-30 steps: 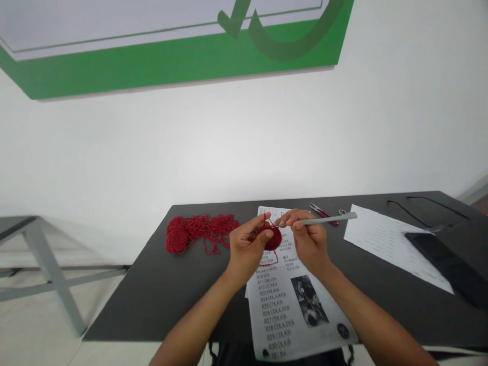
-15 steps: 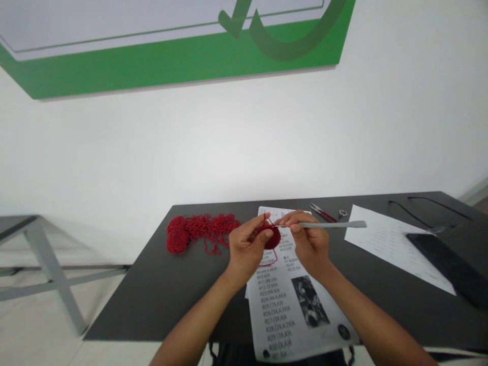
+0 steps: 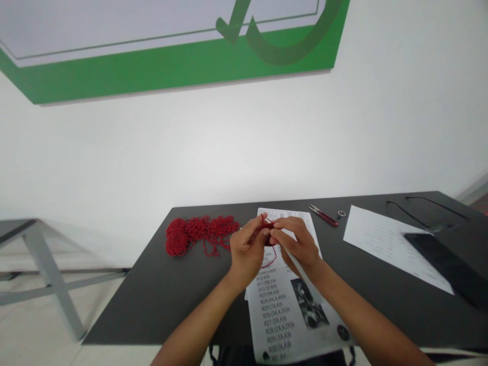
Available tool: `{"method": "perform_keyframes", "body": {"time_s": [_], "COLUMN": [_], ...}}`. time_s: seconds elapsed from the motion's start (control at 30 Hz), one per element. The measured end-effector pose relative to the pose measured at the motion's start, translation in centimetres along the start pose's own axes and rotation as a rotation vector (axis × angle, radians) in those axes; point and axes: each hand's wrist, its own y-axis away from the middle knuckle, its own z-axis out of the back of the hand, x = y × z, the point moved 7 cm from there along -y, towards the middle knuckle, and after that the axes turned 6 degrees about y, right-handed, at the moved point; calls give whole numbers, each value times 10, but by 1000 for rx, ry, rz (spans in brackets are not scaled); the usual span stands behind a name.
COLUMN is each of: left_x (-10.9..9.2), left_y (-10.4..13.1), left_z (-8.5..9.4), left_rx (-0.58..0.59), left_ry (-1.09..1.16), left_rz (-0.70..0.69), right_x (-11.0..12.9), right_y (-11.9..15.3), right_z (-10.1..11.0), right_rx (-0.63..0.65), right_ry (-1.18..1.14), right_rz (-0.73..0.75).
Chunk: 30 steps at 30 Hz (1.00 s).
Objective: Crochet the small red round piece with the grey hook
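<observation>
My left hand is closed on a small dark red crocheted piece, pinching its left edge, and a red strand runs over the raised index finger. Close against it, my right hand is closed with its fingertips at the piece's right edge. A crochet hook with a flat grey handle is in my right hand, its handle slanting down toward me under the palm. The hook's tip is hidden among the fingers. Below the piece hangs a loop of red yarn.
Left on the dark table lie a red yarn ball and loose yarn. Printed pattern sheets lie beneath my hands. To the right are thread snips, a ring, paper, a phone and glasses.
My right hand has turned and moved closer to the left. The hook's handle has swung from pointing right to slanting down toward me, and fingers now cover more of the crocheted piece.
</observation>
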Motion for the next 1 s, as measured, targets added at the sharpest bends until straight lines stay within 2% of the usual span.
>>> {"method": "perform_keyframes", "body": {"time_s": [0.07, 0.13, 0.23, 0.3, 0.4, 0.5, 0.6, 0.73, 0.87, 0.93, 1.0], "left_x": [17, 28, 34, 33, 16, 0, -7, -5, -5, -5, -5], "left_y": [3, 6, 5, -1, -13, -18, -19, -20, -21, -22, -22], "left_z": [-6, -14, -16, -8, 11, 15, 15, 16, 20, 21, 22], "left_rx": [-19, 3, 40, 33, -18, 42, 69, 60, -14, -40, -58], "left_ry": [254, 458, 512, 413, 128, -149, -209, -244, -269, -265, -252], "left_rz": [225, 390, 472, 408, 120, -103, -231, -254, -216, -188, -157], "right_x": [1, 0, -6, -10, -12, -12, -13, -12, -9, -7, -8], "right_y": [4, 4, -1, -7, -15, -19, -18, -16, -16, -13, -8], "right_z": [-3, -2, 2, 1, 0, -1, -3, -7, -12, -14, -15], "right_rx": [7, -38, -109, -90, -44, -7, 24, 51, 76, 72, 63], "right_ry": [83, 92, -58, -212, -337, -311, -249, -179, -113, -116, -151], "right_rz": [52, 53, -45, -144, -236, -275, -276, -226, -175, -208, -306]}}
